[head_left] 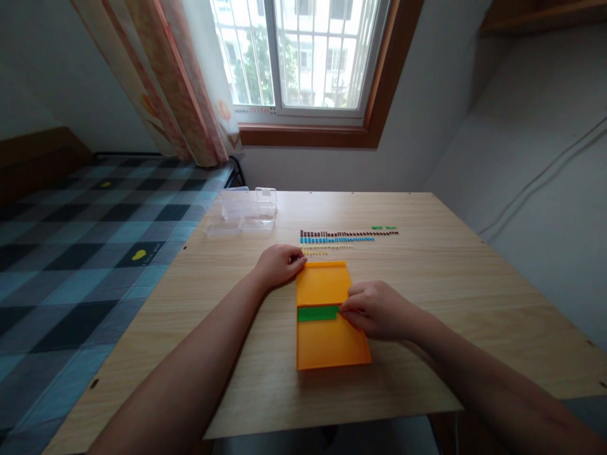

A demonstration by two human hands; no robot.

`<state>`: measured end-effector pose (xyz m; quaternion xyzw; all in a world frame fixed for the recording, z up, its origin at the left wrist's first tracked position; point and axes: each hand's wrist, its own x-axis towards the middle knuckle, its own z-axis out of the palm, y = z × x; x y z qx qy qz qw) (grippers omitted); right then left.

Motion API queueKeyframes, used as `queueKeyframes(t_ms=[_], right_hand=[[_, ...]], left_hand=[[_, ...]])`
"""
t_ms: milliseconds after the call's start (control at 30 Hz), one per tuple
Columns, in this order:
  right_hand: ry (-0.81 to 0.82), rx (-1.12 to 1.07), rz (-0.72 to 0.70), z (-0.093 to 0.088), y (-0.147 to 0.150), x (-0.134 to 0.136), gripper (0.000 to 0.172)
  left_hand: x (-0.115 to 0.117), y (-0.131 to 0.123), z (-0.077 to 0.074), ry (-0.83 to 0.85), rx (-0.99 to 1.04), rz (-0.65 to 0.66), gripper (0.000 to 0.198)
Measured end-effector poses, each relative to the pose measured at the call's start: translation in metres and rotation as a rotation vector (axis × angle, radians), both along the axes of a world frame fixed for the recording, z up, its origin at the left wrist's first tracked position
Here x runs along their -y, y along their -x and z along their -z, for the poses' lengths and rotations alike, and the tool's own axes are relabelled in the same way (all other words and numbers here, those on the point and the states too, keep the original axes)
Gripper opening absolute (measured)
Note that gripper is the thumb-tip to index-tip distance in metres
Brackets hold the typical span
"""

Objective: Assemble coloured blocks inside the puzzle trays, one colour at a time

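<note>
An orange tray [327,344] lies flat on the wooden table [427,297] in front of me. A green strip [317,313] lies across its middle. My right hand [377,309] is closed, its fingertips pinched at the strip's right end. My left hand [279,264] rests curled at the tray's far left corner, fingers closed; what they hold, if anything, is hidden. Just beyond the tray run rows of small pieces: dark brown [348,234], blue [336,240], faint yellow [327,248] and a few green [384,227].
A clear plastic compartment box [244,212] with its lid open sits at the table's far left. A bed with a blue checked cover [85,253] adjoins the table on the left. Window and curtain stand behind; a grey wall runs along the right.
</note>
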<state>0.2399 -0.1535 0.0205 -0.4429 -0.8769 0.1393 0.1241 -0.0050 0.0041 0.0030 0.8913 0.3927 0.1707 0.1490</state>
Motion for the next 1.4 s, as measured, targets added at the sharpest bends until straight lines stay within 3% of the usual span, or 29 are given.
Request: queueKeyframes(t_ms=[900,1067,1233,1400], right_hand=[[-0.012,-0.010,-0.004,0.000,0.001,0.000,0.022],[-0.077,-0.142,-0.028,-0.002,-0.007,-0.001,0.018],[-0.291,-0.187,0.187,-0.014,-0.044,-0.025,0.021],[-0.357,0.173,0.634,-0.022,-0.101,-0.087,0.028]], left_hand=[[-0.001,0.001,0.000,-0.005,-0.019,-0.001,0.027],[-0.002,0.001,0.001,-0.007,-0.023,0.009,0.027],[-0.002,0.002,0.001,0.001,-0.039,0.002,0.029],[-0.004,0.002,0.003,0.010,-0.037,-0.009,0.026]])
